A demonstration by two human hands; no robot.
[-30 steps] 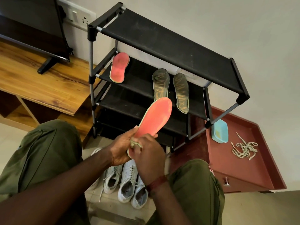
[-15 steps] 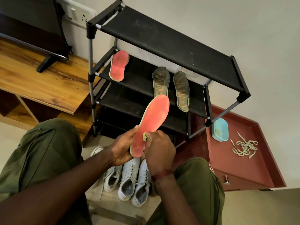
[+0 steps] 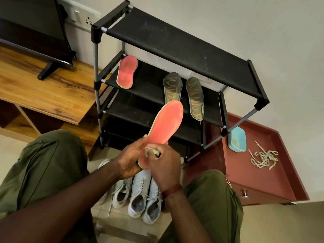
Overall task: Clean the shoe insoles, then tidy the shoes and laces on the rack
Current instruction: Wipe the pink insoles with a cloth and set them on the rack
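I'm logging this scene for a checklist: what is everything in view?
rack: one, black, by wall
red insole: one, second shelf
dark insoles: two, second shelf
held insole: one, red
shoes: four, white, floor
cabinet: one, red-brown, right of rack
laces: one tangle, pale, on cabinet
tub: one, blue, on cabinet
TV: one, black, on wooden unit
pad: one, greenish
left grip: holds held insole
right grip: pinches pad

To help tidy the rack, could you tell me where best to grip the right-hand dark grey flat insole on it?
Pinch its near, narrower end from the front: the right-hand dark grey insole lies flat, and that end seems to overhang the black fabric shelf edge.
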